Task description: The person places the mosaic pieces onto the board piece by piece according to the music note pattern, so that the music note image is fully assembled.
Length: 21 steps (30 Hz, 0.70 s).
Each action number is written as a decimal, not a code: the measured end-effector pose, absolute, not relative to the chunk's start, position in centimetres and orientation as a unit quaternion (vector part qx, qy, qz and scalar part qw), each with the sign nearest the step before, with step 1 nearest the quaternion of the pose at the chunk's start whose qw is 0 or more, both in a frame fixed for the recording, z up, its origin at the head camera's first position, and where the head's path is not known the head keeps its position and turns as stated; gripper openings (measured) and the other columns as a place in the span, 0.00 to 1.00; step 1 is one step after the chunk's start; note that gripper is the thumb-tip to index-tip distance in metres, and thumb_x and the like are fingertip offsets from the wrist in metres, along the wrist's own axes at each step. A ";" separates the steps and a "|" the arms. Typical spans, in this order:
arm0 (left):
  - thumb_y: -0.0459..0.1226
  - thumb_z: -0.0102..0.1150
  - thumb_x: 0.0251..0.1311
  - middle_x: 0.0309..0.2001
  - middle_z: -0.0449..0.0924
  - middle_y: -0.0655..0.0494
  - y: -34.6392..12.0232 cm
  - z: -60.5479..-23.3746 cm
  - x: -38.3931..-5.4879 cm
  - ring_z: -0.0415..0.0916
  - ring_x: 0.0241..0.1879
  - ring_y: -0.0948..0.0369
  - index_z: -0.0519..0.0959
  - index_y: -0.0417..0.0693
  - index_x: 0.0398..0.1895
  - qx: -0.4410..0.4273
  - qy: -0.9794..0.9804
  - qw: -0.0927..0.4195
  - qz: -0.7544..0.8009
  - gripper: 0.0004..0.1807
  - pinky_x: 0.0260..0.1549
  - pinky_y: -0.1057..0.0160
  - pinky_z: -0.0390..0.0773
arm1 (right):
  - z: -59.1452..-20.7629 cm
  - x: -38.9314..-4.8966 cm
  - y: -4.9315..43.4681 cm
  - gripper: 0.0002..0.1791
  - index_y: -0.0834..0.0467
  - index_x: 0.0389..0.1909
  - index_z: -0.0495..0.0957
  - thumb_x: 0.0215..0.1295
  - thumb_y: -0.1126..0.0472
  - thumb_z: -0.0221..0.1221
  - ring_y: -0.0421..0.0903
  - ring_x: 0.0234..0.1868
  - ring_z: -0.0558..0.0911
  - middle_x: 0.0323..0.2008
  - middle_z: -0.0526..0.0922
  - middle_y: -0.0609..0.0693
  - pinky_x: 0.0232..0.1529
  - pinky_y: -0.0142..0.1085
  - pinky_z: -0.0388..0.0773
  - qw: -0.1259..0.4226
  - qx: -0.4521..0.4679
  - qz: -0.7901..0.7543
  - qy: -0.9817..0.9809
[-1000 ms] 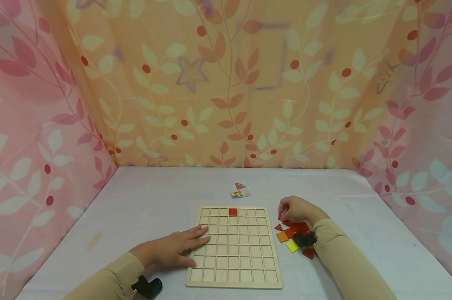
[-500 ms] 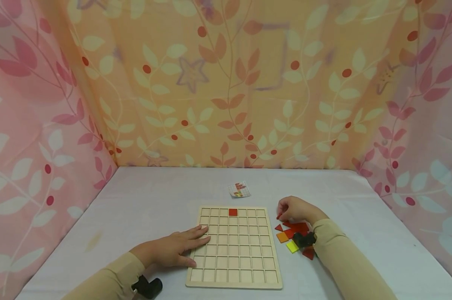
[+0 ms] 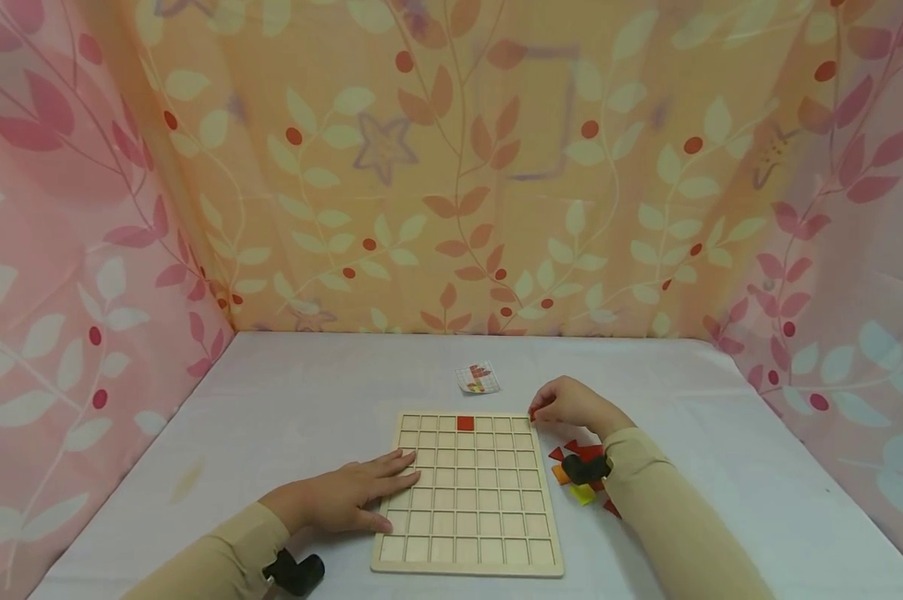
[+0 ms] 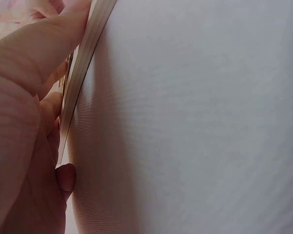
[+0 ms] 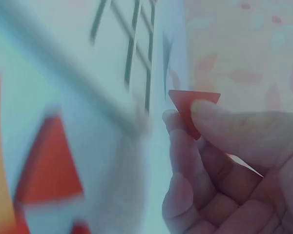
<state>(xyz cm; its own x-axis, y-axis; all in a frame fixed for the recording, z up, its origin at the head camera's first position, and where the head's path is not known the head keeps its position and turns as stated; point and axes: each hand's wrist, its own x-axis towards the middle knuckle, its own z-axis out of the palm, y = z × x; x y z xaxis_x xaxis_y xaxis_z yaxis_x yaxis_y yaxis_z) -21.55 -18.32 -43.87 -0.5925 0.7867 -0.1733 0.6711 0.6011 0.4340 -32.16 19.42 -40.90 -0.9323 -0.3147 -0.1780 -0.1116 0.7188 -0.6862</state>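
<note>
My left hand (image 3: 346, 496) rests with spread, straight fingers on the left edge of a wooden grid board (image 3: 466, 571). In the left wrist view the board's side edge (image 4: 83, 63) shows beside my thumb. A red square tile (image 3: 465, 423) lies in the middle cell of the board's far row. Over by the board's far right corner, my right hand (image 3: 574, 407) pinches a red triangular tile (image 5: 185, 103) between thumb and index finger. The right wrist view shows that tile held up off the table, its flat face partly behind the thumb.
Loose tiles lie right of the board, partly under my right wrist: a red triangle (image 3: 556, 454), an orange tile (image 3: 560, 474), a yellow tile (image 3: 582, 495) and more red ones. A small printed pattern card (image 3: 478, 378) lies beyond the board. Patterned curtains (image 3: 421, 208) enclose the table.
My right hand has lifted from the loose tiles and moved left and away from me to the board's corner, carrying the red triangular tile. The left hand has stayed put.
</note>
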 end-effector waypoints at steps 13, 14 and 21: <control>0.63 0.46 0.56 0.73 0.37 0.59 -18.6 -44.3 -21.8 0.35 0.71 0.54 0.48 0.66 0.71 0.412 0.880 0.169 0.163 0.41 0.55 0.34 0.53 | -42.1 -32.5 13.7 0.02 0.58 0.27 0.81 0.53 0.65 0.64 0.43 0.29 0.72 0.25 0.79 0.46 0.28 0.32 0.67 0.139 -0.114 -0.397 0.900; 0.63 0.45 0.56 0.73 0.37 0.59 -18.6 -44.4 -21.8 0.35 0.71 0.54 0.48 0.66 0.71 0.412 0.881 0.169 0.162 0.41 0.55 0.34 0.53 | -42.2 -32.5 13.4 0.02 0.58 0.26 0.80 0.52 0.65 0.65 0.43 0.28 0.72 0.24 0.78 0.46 0.27 0.32 0.67 0.139 -0.116 -0.394 0.901; 0.62 0.46 0.56 0.73 0.39 0.57 -18.5 -44.3 -21.8 0.37 0.71 0.53 0.49 0.63 0.71 0.423 0.878 0.155 0.159 0.41 0.59 0.40 0.53 | -42.6 -32.3 11.9 0.06 0.57 0.21 0.78 0.51 0.62 0.66 0.42 0.26 0.71 0.22 0.77 0.46 0.25 0.31 0.67 0.134 -0.113 -0.371 0.912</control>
